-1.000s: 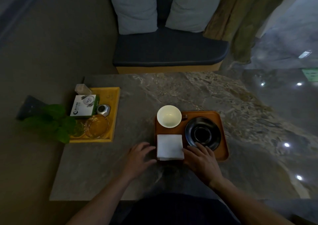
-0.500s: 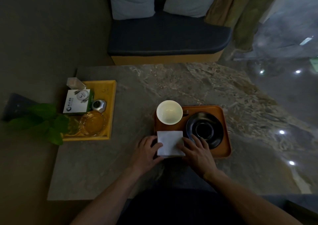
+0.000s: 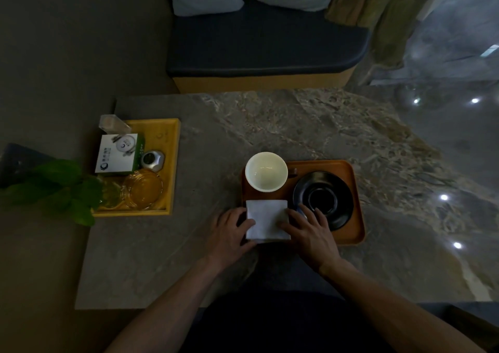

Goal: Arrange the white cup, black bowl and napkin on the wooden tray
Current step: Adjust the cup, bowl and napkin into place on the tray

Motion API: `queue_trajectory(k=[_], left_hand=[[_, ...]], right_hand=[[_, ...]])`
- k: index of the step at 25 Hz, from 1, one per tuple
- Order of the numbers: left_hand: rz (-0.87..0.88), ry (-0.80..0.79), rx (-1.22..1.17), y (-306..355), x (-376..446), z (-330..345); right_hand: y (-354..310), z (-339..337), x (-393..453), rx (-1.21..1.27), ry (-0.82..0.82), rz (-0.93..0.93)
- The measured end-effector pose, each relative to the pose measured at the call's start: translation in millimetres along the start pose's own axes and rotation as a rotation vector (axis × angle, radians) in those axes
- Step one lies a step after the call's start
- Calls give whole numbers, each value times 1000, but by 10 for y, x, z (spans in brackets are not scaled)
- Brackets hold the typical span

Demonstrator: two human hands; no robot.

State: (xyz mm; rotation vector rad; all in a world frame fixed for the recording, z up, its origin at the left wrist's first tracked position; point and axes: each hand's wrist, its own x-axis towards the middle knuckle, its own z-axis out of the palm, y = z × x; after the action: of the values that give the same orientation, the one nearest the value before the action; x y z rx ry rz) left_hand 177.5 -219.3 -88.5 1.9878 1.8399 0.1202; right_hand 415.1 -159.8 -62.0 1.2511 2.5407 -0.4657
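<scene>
A brown wooden tray (image 3: 352,190) lies on the stone table near its front edge. The white cup (image 3: 266,171) stands upright at the tray's far left corner. To its right sits the black bowl (image 3: 324,200). A folded white napkin (image 3: 266,219) lies flat at the tray's near left corner. My left hand (image 3: 229,234) rests at the napkin's left edge, thumb on the cloth. My right hand (image 3: 310,231) presses straight fingers on the napkin's right edge, beside the bowl.
A yellow tray (image 3: 172,169) at the table's left holds a white-green box (image 3: 118,154), a small metal jar (image 3: 151,159) and a glass ashtray (image 3: 143,189). Green plant leaves (image 3: 59,188) overhang the left edge. A dark bench (image 3: 264,47) with pillows stands behind the table.
Both hands have closed in from either side onto the napkin's edges. The cup, bowl and tray have not moved.
</scene>
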Motion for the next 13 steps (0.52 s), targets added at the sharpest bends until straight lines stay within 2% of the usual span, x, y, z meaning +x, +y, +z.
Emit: queue_trajectory(k=[13], left_hand=[[-10, 9, -8, 14, 83, -77]], right_hand=[[63, -18, 111, 7, 7, -3]])
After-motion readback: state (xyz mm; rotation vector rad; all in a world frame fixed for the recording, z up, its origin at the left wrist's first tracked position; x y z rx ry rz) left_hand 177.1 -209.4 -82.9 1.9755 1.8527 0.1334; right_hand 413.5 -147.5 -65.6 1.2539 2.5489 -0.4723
